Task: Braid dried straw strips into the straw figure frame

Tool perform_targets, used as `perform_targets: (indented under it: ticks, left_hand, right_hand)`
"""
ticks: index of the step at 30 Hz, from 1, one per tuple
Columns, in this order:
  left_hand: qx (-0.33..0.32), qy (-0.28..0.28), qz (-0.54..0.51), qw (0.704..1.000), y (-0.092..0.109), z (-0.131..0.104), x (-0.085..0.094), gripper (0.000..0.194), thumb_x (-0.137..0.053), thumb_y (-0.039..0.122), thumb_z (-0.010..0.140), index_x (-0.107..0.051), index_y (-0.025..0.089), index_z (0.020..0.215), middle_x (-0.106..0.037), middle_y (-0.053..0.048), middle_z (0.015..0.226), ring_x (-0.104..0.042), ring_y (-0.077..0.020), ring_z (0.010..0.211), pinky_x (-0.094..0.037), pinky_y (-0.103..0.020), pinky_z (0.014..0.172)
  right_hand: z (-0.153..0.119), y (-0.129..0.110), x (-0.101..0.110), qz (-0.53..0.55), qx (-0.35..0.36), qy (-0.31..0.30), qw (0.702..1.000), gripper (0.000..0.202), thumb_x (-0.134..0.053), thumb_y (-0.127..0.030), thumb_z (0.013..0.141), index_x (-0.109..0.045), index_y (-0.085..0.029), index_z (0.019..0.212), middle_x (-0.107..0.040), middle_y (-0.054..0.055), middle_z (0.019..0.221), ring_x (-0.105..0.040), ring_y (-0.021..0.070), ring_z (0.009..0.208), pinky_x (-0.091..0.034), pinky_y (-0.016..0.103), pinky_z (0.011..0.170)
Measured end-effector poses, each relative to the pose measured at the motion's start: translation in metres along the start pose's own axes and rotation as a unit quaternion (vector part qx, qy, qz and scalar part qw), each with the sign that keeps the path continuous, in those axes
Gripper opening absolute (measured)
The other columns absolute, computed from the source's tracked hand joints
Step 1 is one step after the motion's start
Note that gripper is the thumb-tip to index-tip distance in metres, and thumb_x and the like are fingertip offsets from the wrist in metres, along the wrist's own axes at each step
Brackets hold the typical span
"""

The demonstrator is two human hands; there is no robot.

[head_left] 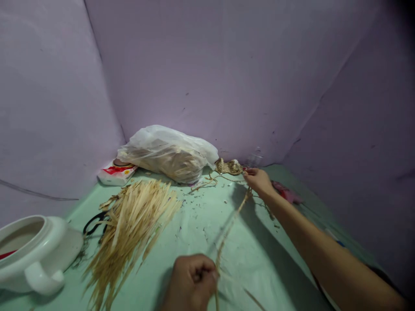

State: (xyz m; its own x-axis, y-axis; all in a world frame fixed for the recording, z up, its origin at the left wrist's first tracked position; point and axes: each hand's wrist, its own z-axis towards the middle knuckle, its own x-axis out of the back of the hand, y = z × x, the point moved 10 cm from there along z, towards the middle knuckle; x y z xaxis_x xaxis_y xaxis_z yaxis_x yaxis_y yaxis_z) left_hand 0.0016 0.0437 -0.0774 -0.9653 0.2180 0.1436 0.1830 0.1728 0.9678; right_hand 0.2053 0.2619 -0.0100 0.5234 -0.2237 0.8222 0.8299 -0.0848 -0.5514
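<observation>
A green-covered table (191, 229) is crossed at right by the right arm (311, 235), stretched far forward and almost straight. At left, a bundle of pale strips (132, 233) is spread out. The left hand (194, 283) is held low and near, fingers curled, thumb and forefinger pinched on a thin cord (231, 224). By the right hand (258, 179), back upward, the cord's far end is pinched; between both hands it is stretched.

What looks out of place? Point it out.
Small scraps lie scattered on the green tabletop between the straw and the taut cord, looking like spilled litter. Dark specks also mark the back wall.
</observation>
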Motion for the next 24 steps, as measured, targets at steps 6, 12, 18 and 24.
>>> perform_targets:
  ticks: [6, 12, 18, 24]
  left_hand:
    - [0.015, 0.081, -0.018, 0.996, 0.017, 0.024, 0.031, 0.018, -0.051, 0.027, 0.062, -0.047, 0.014, 0.050, -0.030, 0.005, 0.044, -0.025, -0.0051, 0.043, -0.019, -0.020, 0.042]
    - [-0.047, 0.070, 0.104, 0.991, 0.047, 0.017, 0.037, 0.019, -0.049, 0.027, 0.066, -0.051, 0.013, 0.053, -0.035, 0.004, 0.048, -0.030, -0.0066, 0.047, -0.022, -0.020, 0.045]
    - [-0.074, 0.150, 0.050, 0.985, 0.073, 0.007, 0.087, 0.015, -0.057, 0.029, 0.063, -0.057, 0.015, 0.060, -0.039, 0.004, 0.048, -0.031, -0.0059, 0.044, -0.023, -0.019, 0.042]
    - [-0.104, 0.298, -0.140, 0.939, 0.100, -0.017, 0.165, 0.003, -0.057, 0.020, 0.057, -0.055, 0.019, 0.059, -0.041, 0.004, 0.049, -0.026, -0.0042, 0.039, -0.014, -0.019, 0.036]
  right_hand:
    - [-0.045, -0.048, 0.018, -0.050, 0.197, -0.108, 0.973, 0.026, -0.048, -0.018, 0.072, -0.065, -0.013, 0.090, -0.065, 0.009, 0.085, -0.057, 0.0174, 0.074, -0.040, 0.024, 0.066]
    - [-0.125, -0.100, -0.026, -0.019, 0.362, -0.269, 0.893, 0.023, -0.058, -0.023, 0.067, -0.067, -0.018, 0.087, -0.065, 0.005, 0.083, -0.057, 0.0145, 0.070, -0.039, 0.022, 0.064]
    - [-0.125, -0.081, -0.035, -0.047, 0.370, -0.236, 0.897, 0.027, -0.060, -0.022, 0.064, -0.063, -0.016, 0.090, -0.062, 0.008, 0.090, -0.053, 0.0201, 0.087, -0.037, 0.028, 0.076]
    - [-0.092, -0.045, -0.025, -0.035, 0.266, -0.116, 0.956, 0.056, -0.056, -0.021, 0.068, -0.043, -0.010, 0.121, -0.048, 0.016, 0.118, -0.043, 0.0236, 0.106, -0.033, 0.031, 0.085]
